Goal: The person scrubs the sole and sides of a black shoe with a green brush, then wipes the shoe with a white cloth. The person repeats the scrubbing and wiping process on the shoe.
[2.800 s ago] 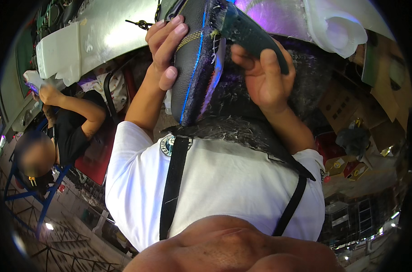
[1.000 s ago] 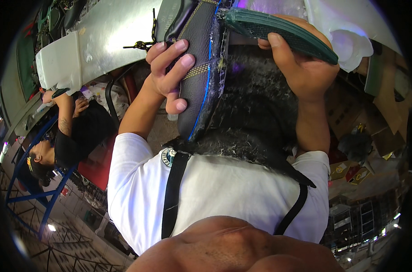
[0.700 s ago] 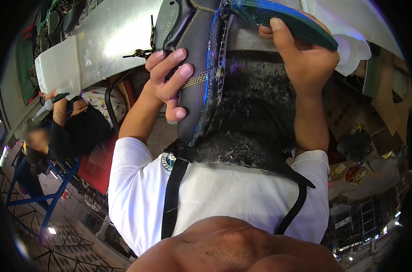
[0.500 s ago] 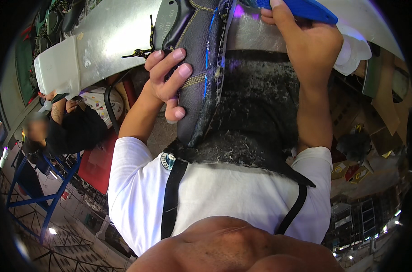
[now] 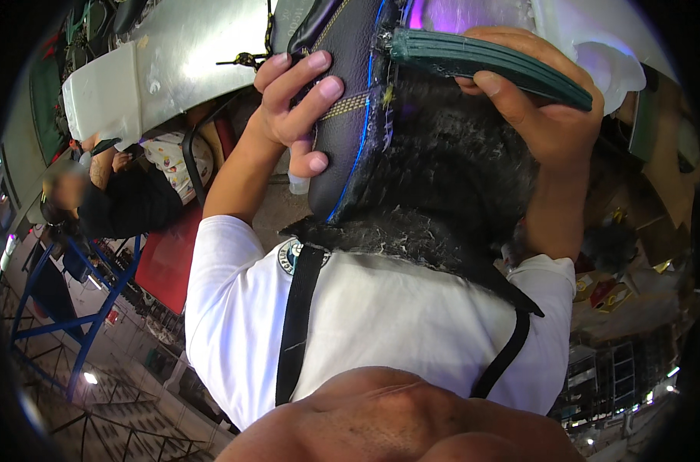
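My left hand (image 5: 300, 108) is wrapped round a black leather shoe upper (image 5: 350, 127) with yellow stitching. A bright blue line runs along its lower edge, and the upper's far end is cut off by the picture's top. Pinched in my right hand (image 5: 554, 100) is a brush (image 5: 492, 63) with a long ribbed handle, dark green on the side that shows. Its dark tip meets the stitched edge of the upper, level with my left fingers. A black and yellow lace (image 5: 250, 59) hangs beside my left fingertips.
A shiny metal worktop (image 5: 188, 58) lies beyond my hands, with a whitish container (image 5: 100, 96) at its left end. Translucent plastic (image 5: 608, 65) sits behind my right hand. A dark stained apron (image 5: 442, 185) covers my lap. Another person (image 5: 126, 189) sits at the left.
My right hand has moved down and turned over, bringing the brush tip to the upper's edge; its green side shows instead of the blue. My left hand and the upper have shifted slightly up and right.
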`<act>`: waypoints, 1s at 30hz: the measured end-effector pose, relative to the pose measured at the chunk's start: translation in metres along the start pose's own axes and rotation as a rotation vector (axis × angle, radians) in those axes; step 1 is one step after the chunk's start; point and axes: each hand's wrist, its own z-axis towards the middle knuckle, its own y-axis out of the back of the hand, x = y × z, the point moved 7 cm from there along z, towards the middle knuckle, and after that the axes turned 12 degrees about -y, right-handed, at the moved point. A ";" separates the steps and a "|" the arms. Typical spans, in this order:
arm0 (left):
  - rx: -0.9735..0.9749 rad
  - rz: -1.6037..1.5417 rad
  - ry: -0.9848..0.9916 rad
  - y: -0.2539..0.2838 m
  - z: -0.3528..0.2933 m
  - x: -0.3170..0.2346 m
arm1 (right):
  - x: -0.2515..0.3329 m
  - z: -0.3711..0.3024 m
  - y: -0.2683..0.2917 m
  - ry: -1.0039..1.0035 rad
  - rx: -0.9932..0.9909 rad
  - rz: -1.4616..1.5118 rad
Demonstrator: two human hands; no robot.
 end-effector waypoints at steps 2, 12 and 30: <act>-0.012 -0.013 -0.007 0.002 0.001 0.002 | -0.002 -0.003 -0.002 -0.019 0.063 0.030; 0.091 0.015 -0.141 0.002 0.009 0.004 | -0.002 -0.018 -0.002 -0.197 0.180 0.143; 0.358 -0.098 0.063 0.005 0.057 0.022 | 0.037 -0.074 -0.021 0.410 -0.085 -0.071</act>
